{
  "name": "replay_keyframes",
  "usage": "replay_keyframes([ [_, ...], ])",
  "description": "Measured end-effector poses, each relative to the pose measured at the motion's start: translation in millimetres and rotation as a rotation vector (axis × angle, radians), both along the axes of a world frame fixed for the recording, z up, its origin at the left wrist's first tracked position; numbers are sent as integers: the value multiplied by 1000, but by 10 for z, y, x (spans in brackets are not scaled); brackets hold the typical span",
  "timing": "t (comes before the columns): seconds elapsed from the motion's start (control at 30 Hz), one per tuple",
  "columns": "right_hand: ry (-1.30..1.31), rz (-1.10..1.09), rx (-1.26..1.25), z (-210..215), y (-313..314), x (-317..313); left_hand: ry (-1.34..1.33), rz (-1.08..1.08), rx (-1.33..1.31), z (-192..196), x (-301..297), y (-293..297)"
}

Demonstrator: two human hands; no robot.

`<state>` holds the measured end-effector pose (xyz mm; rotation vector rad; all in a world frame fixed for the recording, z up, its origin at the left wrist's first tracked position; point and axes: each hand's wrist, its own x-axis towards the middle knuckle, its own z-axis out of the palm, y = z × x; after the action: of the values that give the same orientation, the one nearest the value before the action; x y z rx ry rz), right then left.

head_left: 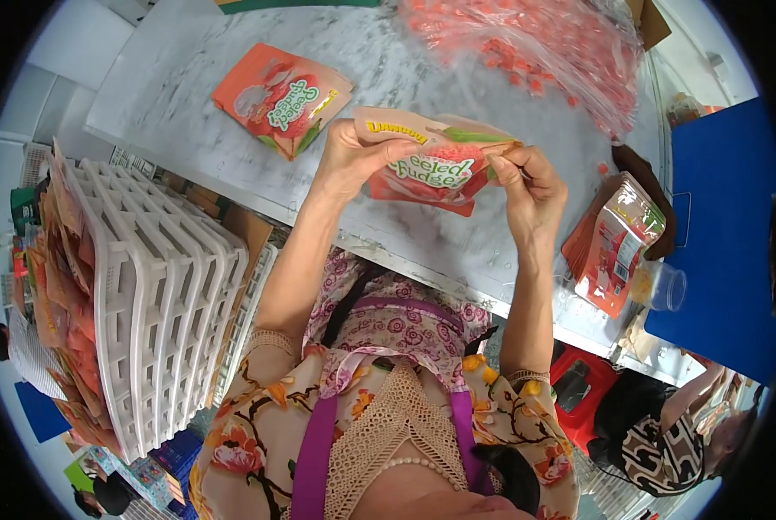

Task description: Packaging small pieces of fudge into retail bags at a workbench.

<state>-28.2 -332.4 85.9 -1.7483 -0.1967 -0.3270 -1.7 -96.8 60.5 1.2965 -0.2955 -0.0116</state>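
While both hands are raised above the pale marbled surface (189,95), they hold one orange-red snack pouch (436,165) between them, lifted clear of the surface and turned nearly flat toward the camera. The left hand (349,156) has its fingers closed around the pouch's left edge, thumb on the front. The right hand (531,186) pinches the right edge near the top corner, fingers curled tight on the film. A second pouch of the same kind (282,98) lies flat on the surface, well apart to the left and farther from the person. A clear bag of small orange-red pieces (553,43) spreads over the far right of the surface. Near the right hand, a short stack of pouches (613,243) leans beside a clear plastic cup (665,286) and a blue board (717,225). A white slatted plastic crate (158,295) packed with more pouches stands at the person's left, below the edge of the surface.
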Motion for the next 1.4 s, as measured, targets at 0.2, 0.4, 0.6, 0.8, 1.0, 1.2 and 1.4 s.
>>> replay_keyframes([
  [0.2, -391, 16, -666, 702, 143, 106, -47, 112, 145, 143, -222, -129],
  [0.4, -166, 370, -815, 771, 169, 239, -55, 60, 29, 187, -260, -180],
  [0.6, -200, 438, -813, 747, 240, 196, -135, 118, 194, 217, -353, -128],
  [0.8, -229, 484, -777, 841, 303, 159, -156, 80, 177, 276, -390, -77],
  [1.0, -366, 560, -790, 862, 484, 163, -180, 133, 265, 436, -577, 139],
  [1.2, -288, 486, -873, 900, 279, 44, -431, 226, 77, 456, -584, 202],
  [1.4, -396, 578, -751, 951, 781, -15, -379, 359, 160, 580, -936, 582],
])
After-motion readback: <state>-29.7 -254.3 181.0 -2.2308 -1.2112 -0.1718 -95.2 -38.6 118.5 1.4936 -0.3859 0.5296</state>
